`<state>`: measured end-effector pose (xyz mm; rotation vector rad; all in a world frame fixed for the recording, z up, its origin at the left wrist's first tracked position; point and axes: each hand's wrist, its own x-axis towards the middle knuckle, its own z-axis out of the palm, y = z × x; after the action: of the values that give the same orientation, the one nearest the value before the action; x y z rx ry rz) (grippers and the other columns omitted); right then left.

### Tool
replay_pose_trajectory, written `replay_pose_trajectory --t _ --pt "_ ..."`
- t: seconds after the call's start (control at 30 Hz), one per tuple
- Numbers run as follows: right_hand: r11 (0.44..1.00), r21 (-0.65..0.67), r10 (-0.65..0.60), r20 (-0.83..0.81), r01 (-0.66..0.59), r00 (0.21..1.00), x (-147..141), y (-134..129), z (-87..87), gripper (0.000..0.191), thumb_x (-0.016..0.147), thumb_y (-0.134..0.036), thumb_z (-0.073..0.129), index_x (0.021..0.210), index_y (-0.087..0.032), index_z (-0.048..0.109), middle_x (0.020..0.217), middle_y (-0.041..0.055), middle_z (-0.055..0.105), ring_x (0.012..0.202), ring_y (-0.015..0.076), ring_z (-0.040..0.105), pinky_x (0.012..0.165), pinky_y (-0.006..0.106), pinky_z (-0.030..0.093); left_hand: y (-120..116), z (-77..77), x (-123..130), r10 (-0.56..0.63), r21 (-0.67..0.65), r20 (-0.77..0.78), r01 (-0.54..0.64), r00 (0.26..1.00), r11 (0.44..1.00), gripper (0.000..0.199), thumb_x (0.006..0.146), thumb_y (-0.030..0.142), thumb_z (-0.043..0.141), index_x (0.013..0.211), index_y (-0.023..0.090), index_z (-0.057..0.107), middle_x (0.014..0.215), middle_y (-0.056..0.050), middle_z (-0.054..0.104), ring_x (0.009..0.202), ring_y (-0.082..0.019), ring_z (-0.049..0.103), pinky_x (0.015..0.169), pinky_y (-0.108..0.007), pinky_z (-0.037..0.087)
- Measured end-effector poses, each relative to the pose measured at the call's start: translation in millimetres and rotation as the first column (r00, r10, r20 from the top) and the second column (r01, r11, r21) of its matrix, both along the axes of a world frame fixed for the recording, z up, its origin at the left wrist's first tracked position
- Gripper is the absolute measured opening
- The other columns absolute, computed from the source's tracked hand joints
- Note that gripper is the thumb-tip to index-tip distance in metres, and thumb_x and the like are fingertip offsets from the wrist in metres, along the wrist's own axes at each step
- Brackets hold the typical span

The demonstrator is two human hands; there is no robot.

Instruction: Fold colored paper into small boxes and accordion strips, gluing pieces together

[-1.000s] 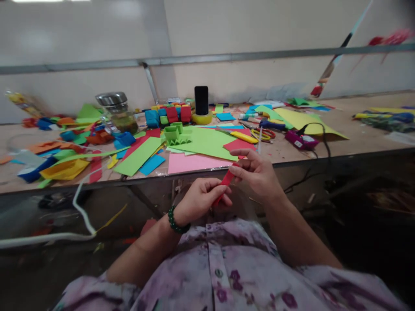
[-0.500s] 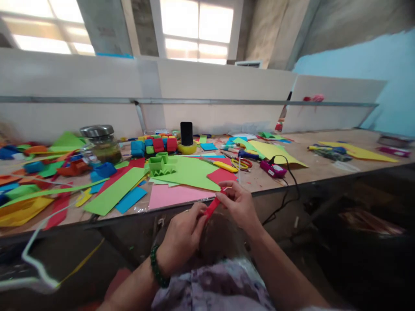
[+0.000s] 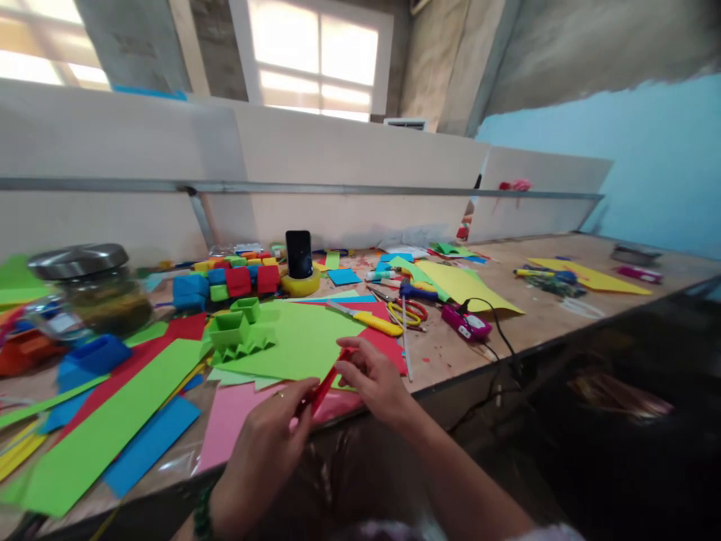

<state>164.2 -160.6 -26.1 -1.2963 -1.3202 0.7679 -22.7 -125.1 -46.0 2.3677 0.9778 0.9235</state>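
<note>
A narrow folded red paper strip (image 3: 325, 388) is held between both hands over the table's front edge. My left hand (image 3: 269, 428), with a green bead bracelet at the wrist, pinches its lower end. At the upper end, the fingers of my right hand (image 3: 372, 379) close on the strip. Just beyond them lie a large green sheet (image 3: 304, 338) and a pink sheet (image 3: 230, 421). Green folded paper boxes (image 3: 228, 330) stand on the green sheet. A yellow cutter knife (image 3: 378, 323) rests close to my right hand.
A glass jar (image 3: 104, 297) with a metal lid stands at the left. Behind are small coloured paper blocks (image 3: 237, 281) and a phone (image 3: 299, 254) upright by a yellow tape roll (image 3: 301, 283). Scissors (image 3: 410, 312) and a purple device (image 3: 466, 323) with a black cable lie right.
The view has come closer to the table and turned, so its objects appear larger. Both hands and the red strip now overlap the table's front edge, having been in front of it.
</note>
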Motion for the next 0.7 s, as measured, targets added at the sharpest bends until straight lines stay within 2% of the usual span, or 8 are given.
replay_pose_trajectory --t 0.07,0.13,0.23,0.3,0.43,0.57,0.63,0.7 --pt "0.994 0.071 -0.09 0.169 0.079 0.982 19 -2 5.2 0.035 0.085 -0.039 0.06 0.114 -0.02 0.059 0.093 0.0047 0.067 0.081 0.0158 0.063 0.072 0.03 0.051 12 1.1 4 0.056 0.009 -0.068 -0.055 0.996 0.998 0.019 0.089 0.025 0.048 0.104 0.022 0.059 0.094 -0.004 0.072 0.08 -0.017 0.068 0.068 -0.025 0.049" --pt "0.946 0.2 -0.301 0.254 0.255 0.919 48 -9 11.2 0.03 0.084 -0.038 0.062 0.109 -0.02 0.062 0.103 0.0073 0.067 0.091 0.0181 0.062 0.082 0.033 0.05 22 2.7 7 0.133 0.044 -0.186 -0.127 0.973 0.991 0.016 0.09 0.029 0.047 0.099 0.022 0.058 0.086 -0.003 0.07 0.074 -0.018 0.066 0.064 -0.026 0.046" --pt "0.779 0.31 -0.615 0.207 0.546 0.761 99 -20 17.4 0.026 0.085 -0.042 0.06 0.098 -0.019 0.065 0.093 0.0065 0.068 0.082 0.0185 0.062 0.075 0.032 0.05 32 4.5 12 0.217 0.125 -0.359 -0.183 0.908 0.975 0.02 0.093 0.027 0.041 0.093 0.021 0.06 0.08 -0.004 0.066 0.077 -0.021 0.063 0.067 -0.029 0.043" --pt "0.739 0.273 -0.673 0.267 0.616 0.69 127 -24 17.6 0.029 0.085 -0.045 0.058 0.095 -0.018 0.066 0.08 0.0052 0.067 0.069 0.0179 0.06 0.064 0.03 0.048 35 4.7 14 0.187 0.114 -0.423 -0.153 0.887 0.982 0.025 0.093 0.022 0.037 0.091 0.02 0.061 0.084 -0.006 0.065 0.083 -0.021 0.062 0.072 -0.031 0.043" --pt "0.829 0.165 -0.508 0.622 0.535 0.596 150 -17 13.8 0.028 0.089 -0.04 0.051 0.096 -0.018 0.066 0.086 0.0073 0.069 0.073 0.0198 0.063 0.063 0.03 0.047 39 -1.0 13 0.126 -0.008 -0.442 -0.144 0.888 0.99 0.031 0.093 0.02 0.033 0.093 0.019 0.064 0.092 -0.007 0.063 0.085 -0.019 0.062 0.079 -0.031 0.044" --pt "0.888 0.082 -0.327 0.803 0.452 0.497 146 7 22.7 0.028 0.093 -0.035 0.044 0.102 -0.021 0.065 0.101 0.0076 0.069 0.087 0.0196 0.064 0.072 0.029 0.047 42 -12.3 7 0.115 -0.055 -0.351 -0.143 0.929 0.988 0.032 0.089 0.018 0.036 0.108 0.019 0.062 0.098 -0.008 0.063 0.092 -0.021 0.061 0.084 -0.033 0.043" --pt "0.874 0.017 -0.219 0.905 0.485 0.364 148 26 34.2 0.029 0.094 -0.034 0.041 0.107 -0.02 0.063 0.108 0.0091 0.067 0.097 0.0202 0.062 0.079 0.028 0.046 43 -15.1 5 0.129 -0.079 -0.299 -0.16 0.945 0.984 0.029 0.089 0.019 0.037 0.107 0.018 0.06 0.097 -0.007 0.063 0.091 -0.021 0.061 0.082 -0.033 0.044" --pt "0.805 -0.066 -0.063 0.978 0.589 0.196 155 50 45.8 0.03 0.093 -0.028 0.042 0.113 -0.017 0.061 0.115 0.0129 0.064 0.107 0.023 0.059 0.086 0.03 0.044 43 -14.7 4 0.139 -0.098 -0.291 -0.174 0.947 0.98 0.023 0.089 0.02 0.036 0.095 0.018 0.059 0.09 -0.006 0.062 0.084 -0.02 0.06 0.076 -0.032 0.044"
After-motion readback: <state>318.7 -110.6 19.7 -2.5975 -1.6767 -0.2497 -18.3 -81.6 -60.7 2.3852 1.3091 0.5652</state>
